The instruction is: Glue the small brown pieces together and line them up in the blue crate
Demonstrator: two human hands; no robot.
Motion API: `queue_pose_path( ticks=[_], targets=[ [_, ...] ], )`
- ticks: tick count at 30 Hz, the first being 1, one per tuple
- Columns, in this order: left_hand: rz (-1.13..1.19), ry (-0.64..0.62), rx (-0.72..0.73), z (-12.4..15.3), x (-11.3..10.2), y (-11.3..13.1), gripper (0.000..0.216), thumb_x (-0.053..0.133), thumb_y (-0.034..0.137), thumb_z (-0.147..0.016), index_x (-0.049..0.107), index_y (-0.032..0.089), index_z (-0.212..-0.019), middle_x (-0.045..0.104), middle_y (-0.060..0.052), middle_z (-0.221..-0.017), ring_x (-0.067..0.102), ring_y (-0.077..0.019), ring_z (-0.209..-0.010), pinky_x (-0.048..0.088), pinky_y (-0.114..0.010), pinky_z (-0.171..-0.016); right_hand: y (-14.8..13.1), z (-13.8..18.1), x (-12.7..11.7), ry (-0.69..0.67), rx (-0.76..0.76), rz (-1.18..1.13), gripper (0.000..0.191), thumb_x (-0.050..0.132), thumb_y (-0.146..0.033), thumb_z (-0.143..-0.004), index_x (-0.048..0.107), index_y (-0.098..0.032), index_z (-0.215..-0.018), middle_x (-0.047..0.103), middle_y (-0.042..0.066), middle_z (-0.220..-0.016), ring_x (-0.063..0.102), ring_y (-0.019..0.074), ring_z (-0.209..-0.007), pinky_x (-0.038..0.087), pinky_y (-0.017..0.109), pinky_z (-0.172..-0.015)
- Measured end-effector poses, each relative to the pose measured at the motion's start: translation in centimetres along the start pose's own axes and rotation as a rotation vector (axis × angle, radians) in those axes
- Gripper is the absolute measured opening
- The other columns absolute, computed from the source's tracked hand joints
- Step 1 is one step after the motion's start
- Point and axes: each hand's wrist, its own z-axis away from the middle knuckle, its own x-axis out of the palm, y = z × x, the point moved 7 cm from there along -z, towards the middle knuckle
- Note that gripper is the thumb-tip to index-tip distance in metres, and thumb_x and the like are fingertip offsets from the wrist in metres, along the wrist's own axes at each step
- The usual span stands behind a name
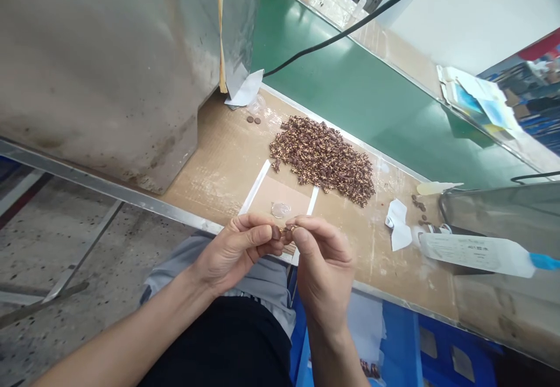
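The left hand (236,250) and right hand (324,264) meet just above the near edge of the tabletop (219,165), fingertips pressed together. Between them sits a small brown piece (285,233). Both hands are closed on it, each pinching it with thumb and forefinger while the other fingers curl into the palm. The piece is at the fingertips of both hands, mostly hidden by them, so its shape cannot be told.

Just beyond the fingertips a small clear disc (280,209) lies on the tabletop between two white strips (254,188). Farther back, and a little to the right, spreads a pile (324,159) of similar brown pieces, well apart from the hands.

To the right of the hands lie a white paper scrap (397,223) and, beyond it, a bottle (476,254) on its side. A few loose brown bits (420,206) rest near the scrap.

Behind the tabletop runs a green belt (350,89), with a black cable (350,28) crossing above it. A grey metal housing (109,66) stands at the left end of the tabletop.
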Motion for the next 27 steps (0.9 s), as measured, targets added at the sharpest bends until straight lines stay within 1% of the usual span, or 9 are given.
queue_pose_path(
  ticks=[4,8,12,17,22,27],
  targets=[
    [0.006,-0.004,0.004,0.0,0.1,0.1,0.026,0.114,0.038,-0.083,0.097,0.02,-0.092,0.092,-0.006,-0.092,0.084,-0.0123,-0.079,0.071,-0.017,-0.08,-0.2,0.0,0.0,-0.01,-0.025,-0.012,0.009,0.092,-0.023,-0.106,0.093,-0.029,-0.112,0.088,0.003,-0.106,0.085,0.0203,-0.094,0.073,0.031,-0.081],
    [0.013,-0.005,0.0,0.0,0.1,0.0,0.025,0.114,0.037,-0.084,0.097,0.021,-0.092,0.093,-0.005,-0.093,0.085,-0.0115,-0.079,0.07,-0.015,-0.079,-0.4,0.0,0.0,-0.02,-0.036,0.014,0.011,0.092,-0.021,-0.107,0.094,-0.031,-0.113,0.088,0.002,-0.108,0.085,0.0186,-0.096,0.072,0.029,-0.086],
    [0.016,-0.009,-0.01,0.1,0.2,-0.1,0.026,0.114,0.037,-0.084,0.097,0.02,-0.092,0.093,-0.005,-0.09,0.085,-0.0102,-0.078,0.069,-0.012,-0.078,-0.5,0.1,-0.2,-0.02,-0.051,0.041,0.01,0.092,-0.022,-0.107,0.094,-0.03,-0.113,0.088,0.003,-0.108,0.085,0.0197,-0.097,0.073,0.03,-0.084],
    [0.016,-0.001,-0.02,0.1,0.3,-0.1,0.028,0.115,0.039,-0.082,0.097,0.019,-0.093,0.094,-0.005,-0.093,0.085,-0.0096,-0.077,0.068,-0.012,-0.077,-0.5,0.2,-0.4,-0.024,-0.062,0.077,0.008,0.091,-0.023,-0.108,0.093,-0.029,-0.113,0.088,0.004,-0.109,0.085,0.0205,-0.099,0.072,0.031,-0.086],
    [0.025,0.002,-0.012,0.1,0.5,0.0,0.027,0.115,0.037,-0.082,0.097,0.02,-0.091,0.093,-0.005,-0.091,0.084,-0.0096,-0.074,0.069,-0.013,-0.076,-0.6,0.2,-0.3,-0.028,-0.065,0.079,0.013,0.091,-0.02,-0.108,0.094,-0.031,-0.114,0.089,0.002,-0.111,0.085,0.0194,-0.101,0.072,0.029,-0.086],
    [0.038,0.013,-0.015,0.4,0.5,-0.1,0.027,0.115,0.036,-0.082,0.096,0.019,-0.091,0.092,-0.004,-0.087,0.084,-0.0099,-0.074,0.07,-0.014,-0.076,-1.2,0.2,-0.2,-0.038,-0.143,0.141,0.017,0.09,-0.016,-0.108,0.094,-0.032,-0.113,0.09,0.001,-0.111,0.086,0.0199,-0.103,0.073,0.03,-0.088]
  ],
)
